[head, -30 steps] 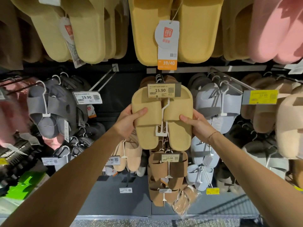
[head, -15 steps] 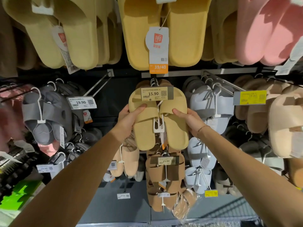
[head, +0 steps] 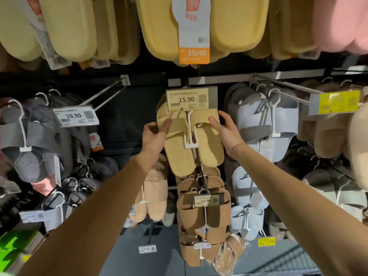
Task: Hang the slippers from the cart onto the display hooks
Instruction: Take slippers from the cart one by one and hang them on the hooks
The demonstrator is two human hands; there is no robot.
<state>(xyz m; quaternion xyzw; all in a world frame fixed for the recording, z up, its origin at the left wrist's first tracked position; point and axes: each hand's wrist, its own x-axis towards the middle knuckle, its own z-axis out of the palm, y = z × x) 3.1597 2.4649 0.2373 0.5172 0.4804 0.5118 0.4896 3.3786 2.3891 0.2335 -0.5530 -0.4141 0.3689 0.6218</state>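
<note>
A pair of pale yellow slippers (head: pixel 180 154) on a white plastic hanger (head: pixel 190 136) is held up against the display, just under the 15.90 price tag (head: pixel 188 100) at the tip of the middle hook. My left hand (head: pixel 156 134) grips the left slipper by its strap and edge. My right hand (head: pixel 225 130) grips the right slipper's outer side. The hanger's top is hidden behind the tag, so whether it sits on the hook cannot be told. The cart is out of view.
Grey slippers (head: pixel 35 140) hang left beside a 19.90 tag (head: pixel 75 116), with a bare hook (head: pixel 107 94) between. Light blue slippers (head: pixel 264 124) hang right. Brown slippers (head: pixel 203 212) hang below, big yellow ones (head: pixel 235 22) above.
Both hands have lifted the yellow pair slightly higher and closer to the hook's price tag. The camera has moved nearer and tilted up.
</note>
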